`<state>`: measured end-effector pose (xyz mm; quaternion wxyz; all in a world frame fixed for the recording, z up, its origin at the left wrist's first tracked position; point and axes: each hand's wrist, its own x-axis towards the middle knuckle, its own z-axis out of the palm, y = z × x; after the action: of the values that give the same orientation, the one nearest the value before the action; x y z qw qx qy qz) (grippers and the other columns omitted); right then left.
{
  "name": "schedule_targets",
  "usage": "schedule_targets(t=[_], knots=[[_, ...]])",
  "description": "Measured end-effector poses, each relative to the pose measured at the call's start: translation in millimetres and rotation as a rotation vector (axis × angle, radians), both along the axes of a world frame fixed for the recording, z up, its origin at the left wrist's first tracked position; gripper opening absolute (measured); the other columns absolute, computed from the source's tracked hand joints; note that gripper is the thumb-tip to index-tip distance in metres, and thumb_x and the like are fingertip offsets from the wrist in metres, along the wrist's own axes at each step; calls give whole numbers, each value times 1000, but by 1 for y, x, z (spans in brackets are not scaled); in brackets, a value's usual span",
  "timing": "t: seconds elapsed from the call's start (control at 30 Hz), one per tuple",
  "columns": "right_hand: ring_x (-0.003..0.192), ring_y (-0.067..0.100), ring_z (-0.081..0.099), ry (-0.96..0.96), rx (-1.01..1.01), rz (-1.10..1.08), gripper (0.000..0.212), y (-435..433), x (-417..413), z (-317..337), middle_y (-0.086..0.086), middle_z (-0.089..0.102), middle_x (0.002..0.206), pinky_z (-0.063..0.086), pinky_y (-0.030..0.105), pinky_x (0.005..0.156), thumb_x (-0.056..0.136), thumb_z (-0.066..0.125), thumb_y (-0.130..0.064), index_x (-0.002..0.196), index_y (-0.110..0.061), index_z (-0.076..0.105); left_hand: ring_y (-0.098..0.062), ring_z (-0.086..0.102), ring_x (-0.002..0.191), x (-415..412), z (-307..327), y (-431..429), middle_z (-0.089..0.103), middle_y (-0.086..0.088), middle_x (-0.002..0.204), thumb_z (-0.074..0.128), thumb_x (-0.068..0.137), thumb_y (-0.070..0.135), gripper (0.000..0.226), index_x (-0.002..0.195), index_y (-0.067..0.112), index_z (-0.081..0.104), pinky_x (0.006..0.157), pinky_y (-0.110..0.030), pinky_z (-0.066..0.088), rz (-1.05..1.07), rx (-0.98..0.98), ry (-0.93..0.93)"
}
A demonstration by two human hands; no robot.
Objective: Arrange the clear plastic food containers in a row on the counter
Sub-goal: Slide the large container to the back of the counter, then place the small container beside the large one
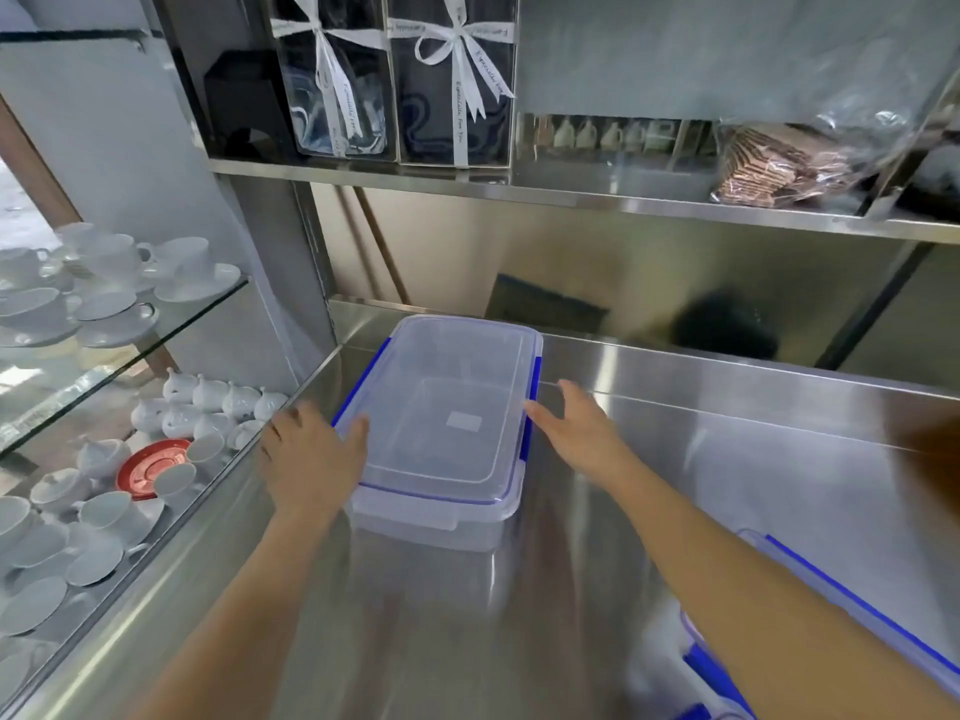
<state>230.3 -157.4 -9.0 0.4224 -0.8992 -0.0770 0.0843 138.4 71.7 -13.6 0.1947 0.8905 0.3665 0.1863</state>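
A clear plastic food container (441, 418) with a lid and blue side clips stands on the steel counter (727, 433), close to its left end. My left hand (311, 459) lies against the container's left side, thumb resting on the lid edge and fingers spread. Fingers apart, my right hand (576, 428) touches the right side by a blue clip with its fingertips. Neither hand is closed around the container. A second clear container (831, 589) with blue trim sits at the lower right, partly hidden behind my right forearm.
A glass cabinet on the left holds white cups, saucers (104, 304) and a red saucer (150, 467). Above the counter, a steel shelf (571, 194) carries ribboned gift boxes (452, 80) and a bag of brown wrapped goods (779, 168). Bare steel counter stretches to the right.
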Motion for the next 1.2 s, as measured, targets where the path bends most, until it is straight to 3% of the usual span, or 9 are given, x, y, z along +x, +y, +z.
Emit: schedule_targets(t=[0.23,0.4,0.5,0.63,0.73,0.83,0.93,1.07,1.2], knots=[[137,29,31,-150,-255,-53,68,-97,-45,17,11,34,150,25,44,113,88,50,-49,143,-16,27,-32,45,124,-10,26,-152,52,-14,134,53,88,40,55,132,7,45,104,-42,32,-668,-24,-231],[130,31,39,-108,-348,-164,66,-184,-87,2,11,41,145,30,51,109,86,52,-50,140,-17,33,-33,18,142,-28,-8,-235,12,-12,158,41,75,73,99,148,20,0,112,-51,20,-779,-321,219],[135,30,34,-29,-480,-245,74,-229,-105,-14,10,37,149,24,46,110,84,51,-57,143,-17,28,-37,24,141,-33,-25,-251,7,-19,158,48,69,77,119,145,16,-19,111,-47,24,-748,-514,580],[129,31,41,109,-577,-299,71,-266,-119,-37,10,43,144,25,47,106,82,48,-60,139,-20,32,-31,67,95,-37,-31,-259,56,-19,129,59,76,60,110,141,2,-8,80,-37,55,-745,-630,706],[115,29,52,214,-523,-299,61,-276,-122,-49,9,55,132,33,45,100,84,46,-60,129,-20,41,-17,61,48,-42,-28,-269,65,-12,79,62,83,43,73,123,5,14,45,-26,50,-718,-822,622],[89,23,56,209,-424,-324,51,-277,-120,-51,11,61,117,46,35,78,86,47,-56,119,-17,48,-24,63,69,-38,-31,-275,65,-18,91,60,87,27,53,116,8,19,61,-31,52,-657,-868,366],[74,23,51,156,-531,-349,46,-272,-115,-49,13,63,105,41,33,64,87,42,-58,105,-15,46,-21,54,94,-34,-33,-279,52,-3,110,59,87,27,64,133,7,19,80,-32,41,-639,-978,190],[76,27,50,184,-469,-312,51,-251,-110,-54,17,61,103,41,35,66,90,38,-55,112,-8,43,-6,63,97,-34,-32,-283,61,11,115,60,86,38,59,138,24,34,71,-20,50,-801,-1253,231],[74,23,55,194,-209,-367,43,-240,-111,-64,8,58,92,44,32,59,88,44,-53,106,-14,41,-22,35,137,-29,-35,-269,25,1,155,67,77,50,99,149,26,4,109,-39,35,-759,-1187,367]])
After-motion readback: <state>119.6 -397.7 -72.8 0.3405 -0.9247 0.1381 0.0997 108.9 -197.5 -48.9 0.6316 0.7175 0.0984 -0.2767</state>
